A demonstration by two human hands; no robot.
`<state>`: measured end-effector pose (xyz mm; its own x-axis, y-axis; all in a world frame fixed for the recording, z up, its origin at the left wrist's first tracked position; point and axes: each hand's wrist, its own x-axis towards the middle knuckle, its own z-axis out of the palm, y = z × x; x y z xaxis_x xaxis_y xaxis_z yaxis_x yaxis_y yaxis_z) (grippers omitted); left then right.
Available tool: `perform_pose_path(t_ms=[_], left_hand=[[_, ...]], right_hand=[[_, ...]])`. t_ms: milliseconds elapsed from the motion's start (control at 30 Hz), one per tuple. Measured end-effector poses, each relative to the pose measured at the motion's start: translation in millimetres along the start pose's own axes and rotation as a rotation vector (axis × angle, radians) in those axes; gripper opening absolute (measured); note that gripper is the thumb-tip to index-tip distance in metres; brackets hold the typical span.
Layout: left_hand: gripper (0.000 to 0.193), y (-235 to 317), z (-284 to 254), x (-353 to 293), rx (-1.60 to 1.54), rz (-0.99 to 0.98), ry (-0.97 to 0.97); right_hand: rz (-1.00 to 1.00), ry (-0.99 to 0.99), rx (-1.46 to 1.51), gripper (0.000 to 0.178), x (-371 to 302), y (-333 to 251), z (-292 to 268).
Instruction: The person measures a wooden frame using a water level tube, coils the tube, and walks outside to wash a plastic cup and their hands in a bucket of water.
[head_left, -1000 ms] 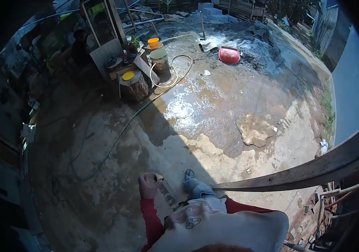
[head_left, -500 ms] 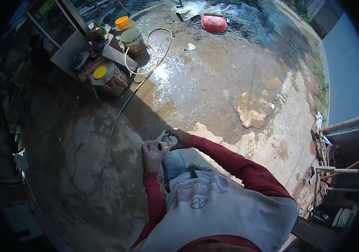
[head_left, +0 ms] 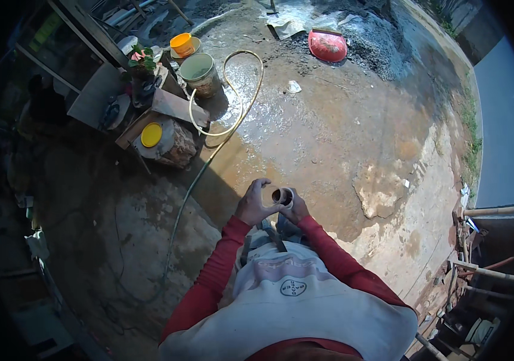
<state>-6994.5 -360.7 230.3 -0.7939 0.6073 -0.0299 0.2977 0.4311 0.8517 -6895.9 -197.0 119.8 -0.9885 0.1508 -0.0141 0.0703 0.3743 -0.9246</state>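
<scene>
My right hand (head_left: 297, 210) is closed around a small white cup-like piece (head_left: 291, 192) with a round dark opening facing up. Whether the dark is liquid or a hollow, I cannot make out. Beside it, my left hand (head_left: 252, 203) holds nothing, its fingers and thumb curved apart in a C shape. The left thumb reaches close to the piece's rim; whether it touches is unclear. Both hands are in front of my body, above the wet ground.
A hose (head_left: 209, 161) loops over the wet concrete at left. Near it stand a grimy bucket (head_left: 207, 84), an orange tub (head_left: 181, 44) and a stump with a yellow lid (head_left: 151, 135). A red pan (head_left: 328, 47) lies by a gravel heap (head_left: 380, 51). Bamboo poles (head_left: 495, 210) jut in at right.
The white cup-like piece has passed from my left hand to my right. Both hands have shifted right, and the left has let go, its fingers now apart.
</scene>
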Motion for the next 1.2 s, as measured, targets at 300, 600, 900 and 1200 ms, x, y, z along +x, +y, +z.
perform_pose_path(t_ms=[300, 600, 900, 1200], left_hand=[[0.076, -74, -70, 210, -0.059, -0.117, 0.229], [0.074, -138, -172, 317, -0.054, -0.358, 0.592], [0.073, -248, -189, 455, -0.12, -0.485, 0.693], [0.08, -324, -289, 681, -0.191, -0.655, 0.72]], right_hand=[[0.157, 0.476, 0.003, 0.069, 214, 83, -78], [0.115, 0.364, -0.084, 0.076, 504, 83, -150], [-0.064, 0.092, -0.294, 0.083, 809, 88, -97], [0.063, -0.375, -0.439, 0.081, 1068, 77, 16]])
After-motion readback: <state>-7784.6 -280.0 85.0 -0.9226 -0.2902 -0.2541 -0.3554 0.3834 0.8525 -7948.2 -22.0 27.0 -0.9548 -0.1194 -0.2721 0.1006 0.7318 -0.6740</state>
